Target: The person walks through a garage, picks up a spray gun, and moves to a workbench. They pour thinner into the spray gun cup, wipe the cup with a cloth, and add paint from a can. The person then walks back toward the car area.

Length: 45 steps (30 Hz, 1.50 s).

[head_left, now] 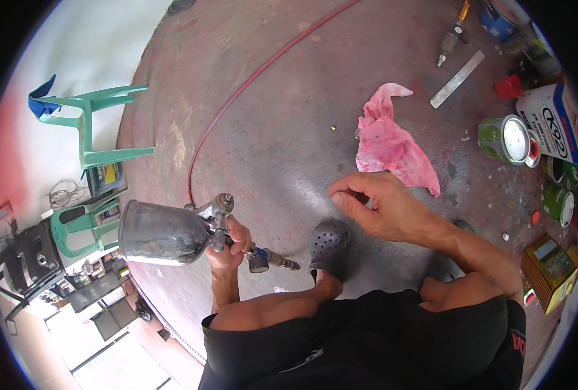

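My left hand (229,248) is wrapped around a spray gun (218,221) on the left. Its large grey metal cup (165,233) lies sideways, pointing left. A small blue-and-black regulator with a hose coupling (263,260) sticks out to the right below that hand. Out in front of my body, my right hand (383,203) hangs above the floor, fingers curled and thumb tip close to the index finger. Nothing shows in its loose pinch. Just beyond it lies a crumpled pink cloth (393,140) on the floor.
A red hose (246,88) curves across the floor and passes behind the gun. Paint cans (504,140), a gold tin (549,270) and a metal strip (456,79) lie to the right. Green plastic chairs (87,123) stand left. My clogs (330,246) are below.
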Each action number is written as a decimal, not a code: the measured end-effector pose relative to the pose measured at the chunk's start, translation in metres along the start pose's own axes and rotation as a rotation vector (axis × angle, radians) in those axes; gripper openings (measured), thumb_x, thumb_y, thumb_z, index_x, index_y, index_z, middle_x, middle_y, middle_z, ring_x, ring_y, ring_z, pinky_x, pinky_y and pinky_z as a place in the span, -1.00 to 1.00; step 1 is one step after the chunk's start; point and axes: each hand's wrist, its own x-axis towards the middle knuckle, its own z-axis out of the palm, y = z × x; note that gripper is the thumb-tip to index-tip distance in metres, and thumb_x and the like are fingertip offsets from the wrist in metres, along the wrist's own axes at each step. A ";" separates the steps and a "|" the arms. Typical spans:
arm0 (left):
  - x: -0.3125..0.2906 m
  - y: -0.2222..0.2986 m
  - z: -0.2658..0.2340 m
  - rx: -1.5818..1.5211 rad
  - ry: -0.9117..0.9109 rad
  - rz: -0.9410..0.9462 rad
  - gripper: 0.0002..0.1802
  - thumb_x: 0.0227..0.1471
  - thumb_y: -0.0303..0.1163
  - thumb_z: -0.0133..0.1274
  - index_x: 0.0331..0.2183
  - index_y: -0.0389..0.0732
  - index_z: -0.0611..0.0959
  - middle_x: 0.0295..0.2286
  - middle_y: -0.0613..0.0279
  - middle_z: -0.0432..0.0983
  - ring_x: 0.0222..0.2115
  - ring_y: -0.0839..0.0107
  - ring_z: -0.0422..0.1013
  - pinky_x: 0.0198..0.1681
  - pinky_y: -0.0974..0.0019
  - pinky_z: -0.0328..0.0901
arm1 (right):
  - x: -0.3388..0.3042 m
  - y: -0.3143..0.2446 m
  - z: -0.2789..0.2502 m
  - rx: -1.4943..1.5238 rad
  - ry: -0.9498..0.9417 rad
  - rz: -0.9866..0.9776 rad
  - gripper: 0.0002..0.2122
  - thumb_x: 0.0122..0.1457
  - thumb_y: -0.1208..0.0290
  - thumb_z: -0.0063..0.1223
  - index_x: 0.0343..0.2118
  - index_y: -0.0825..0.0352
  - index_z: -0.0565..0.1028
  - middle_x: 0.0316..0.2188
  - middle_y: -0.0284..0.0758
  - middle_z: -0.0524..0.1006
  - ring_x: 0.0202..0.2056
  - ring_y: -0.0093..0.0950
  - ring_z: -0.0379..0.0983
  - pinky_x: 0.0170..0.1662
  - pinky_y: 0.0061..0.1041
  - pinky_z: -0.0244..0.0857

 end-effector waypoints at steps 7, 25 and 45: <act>0.004 -0.010 -0.004 0.112 0.273 -0.083 -0.20 0.24 0.46 -0.05 -0.04 -0.15 0.56 -0.39 0.33 0.54 -0.80 0.62 0.14 -0.70 0.41 0.07 | -0.002 0.016 -0.002 -0.173 0.020 -0.032 -0.84 0.30 0.35 0.13 -0.23 0.32 0.64 -0.38 -0.17 0.65 -0.35 -0.19 0.62 -0.26 -0.22 0.45; 0.028 -0.070 0.029 0.310 0.376 -0.372 -0.42 0.48 0.15 -0.20 -0.08 -0.22 0.55 -0.31 0.16 0.53 -0.71 0.60 0.10 -0.62 0.40 0.11 | -0.214 0.129 -0.058 -0.842 0.238 0.590 -0.83 0.30 0.30 0.15 -0.25 0.29 0.64 -0.28 -0.19 0.65 -0.23 -0.08 0.62 -0.19 -0.08 0.52; 0.020 -0.102 0.059 0.935 0.339 -0.149 -0.67 0.38 -0.15 0.14 -0.15 -0.26 0.61 -0.39 0.29 0.55 -0.57 0.61 0.30 -0.50 0.41 0.22 | 0.011 0.160 -0.056 -1.174 0.254 -0.129 -0.50 0.08 0.28 0.35 0.12 0.16 0.54 0.25 -0.21 0.40 0.29 -0.13 0.27 0.21 -0.13 0.30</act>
